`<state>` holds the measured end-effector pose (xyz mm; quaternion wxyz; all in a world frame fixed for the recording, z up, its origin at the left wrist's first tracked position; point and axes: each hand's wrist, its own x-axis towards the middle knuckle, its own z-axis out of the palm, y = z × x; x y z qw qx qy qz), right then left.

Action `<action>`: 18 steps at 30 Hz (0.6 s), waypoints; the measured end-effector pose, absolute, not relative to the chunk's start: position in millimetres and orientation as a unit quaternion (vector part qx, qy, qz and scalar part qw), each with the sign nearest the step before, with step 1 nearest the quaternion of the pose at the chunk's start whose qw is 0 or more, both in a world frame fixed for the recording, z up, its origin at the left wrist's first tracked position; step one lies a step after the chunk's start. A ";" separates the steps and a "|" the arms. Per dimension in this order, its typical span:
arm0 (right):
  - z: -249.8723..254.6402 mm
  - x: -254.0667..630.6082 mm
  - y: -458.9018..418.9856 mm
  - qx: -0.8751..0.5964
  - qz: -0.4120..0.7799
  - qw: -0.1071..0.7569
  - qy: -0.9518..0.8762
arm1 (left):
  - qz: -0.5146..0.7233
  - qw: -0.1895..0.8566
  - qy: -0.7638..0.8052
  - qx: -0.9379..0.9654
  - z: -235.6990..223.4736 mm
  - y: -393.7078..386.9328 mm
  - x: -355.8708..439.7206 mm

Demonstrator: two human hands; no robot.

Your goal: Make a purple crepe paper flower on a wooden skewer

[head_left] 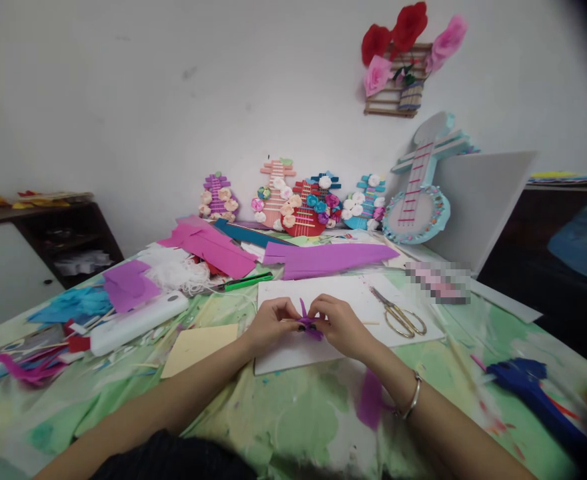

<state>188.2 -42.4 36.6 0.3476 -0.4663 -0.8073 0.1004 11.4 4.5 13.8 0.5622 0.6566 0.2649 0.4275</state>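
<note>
My left hand and my right hand meet over a white sheet on the table. Both pinch a small purple paper piece between their fingertips, and a thin wooden stick pokes out from under my right hand. A silver bracelet sits on my right wrist. Another purple scrap lies on the cloth beside that wrist.
Gold-handled scissors lie right of my hands. Purple paper strips, magenta paper, white fluff and a white case crowd the left. Small craft guitars line the wall; a blue glue gun lies right.
</note>
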 end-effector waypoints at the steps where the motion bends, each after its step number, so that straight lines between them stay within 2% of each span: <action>1: 36.2 187.9 -42.4 -0.465 0.097 0.351 -0.807 | 0.430 0.557 0.270 0.657 14.0 4.3 11.3; 18: 35.1 186.0 -47.3 -0.463 0.064 0.401 -0.788 | 0.433 0.518 0.253 0.693 19.6 1.8 9.2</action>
